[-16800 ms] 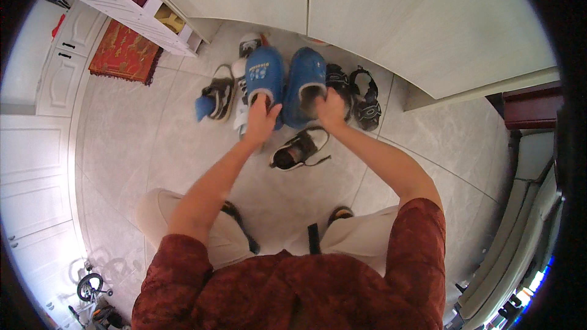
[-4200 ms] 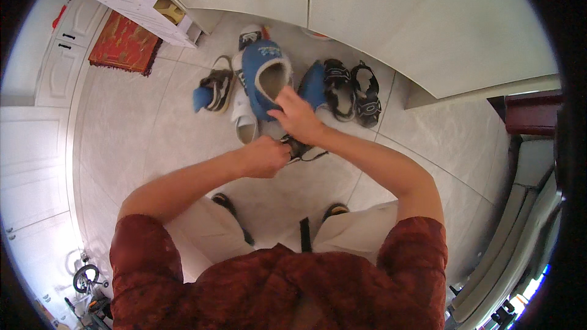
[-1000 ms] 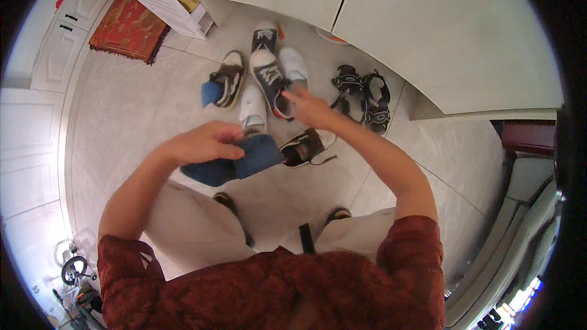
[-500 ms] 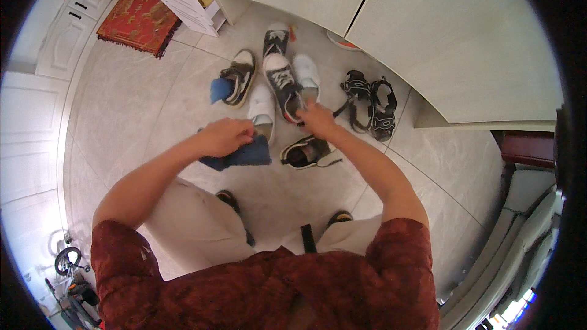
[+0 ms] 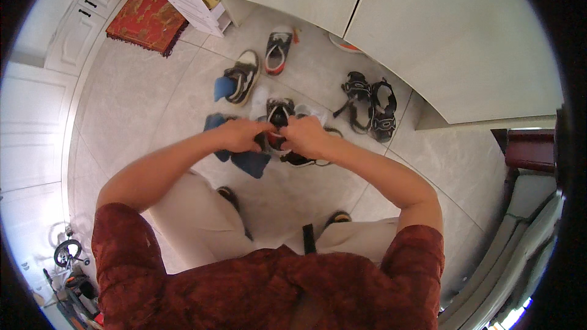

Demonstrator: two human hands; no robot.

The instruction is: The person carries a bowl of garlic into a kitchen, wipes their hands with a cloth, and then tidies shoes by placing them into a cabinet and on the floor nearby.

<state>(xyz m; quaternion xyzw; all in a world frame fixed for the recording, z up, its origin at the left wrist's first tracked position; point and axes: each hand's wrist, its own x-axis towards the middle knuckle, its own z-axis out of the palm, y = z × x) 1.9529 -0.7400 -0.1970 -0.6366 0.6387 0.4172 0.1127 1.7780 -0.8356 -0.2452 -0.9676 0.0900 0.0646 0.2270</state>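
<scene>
In front of me is a black sneaker (image 5: 280, 110) with white trim and a red heel; its toe points away from me. My right hand (image 5: 307, 135) grips the right side of its heel opening. My left hand (image 5: 246, 135) is closed on a dark blue cloth piece (image 5: 249, 162), which shows above and below the fingers, and its thumb reaches to the sneaker's heel. White shoes (image 5: 259, 99) lie partly hidden behind the hands and the sneaker. Partly under my right hand is a black shoe with pale trim (image 5: 298, 159).
Farther off stand a black sneaker with a red heel (image 5: 277, 55) and a black-and-white shoe (image 5: 243, 78) with a blue piece (image 5: 224, 88) in its opening. Black strapped sandals (image 5: 372, 107) lie right, by a pale cabinet (image 5: 452, 43). A red rug (image 5: 147, 18) lies far left.
My right hand has drawn the black sneaker toward me, off the other sneaker and white shoes. My left hand has moved right to meet it, and the blue cloth has shifted with it.
</scene>
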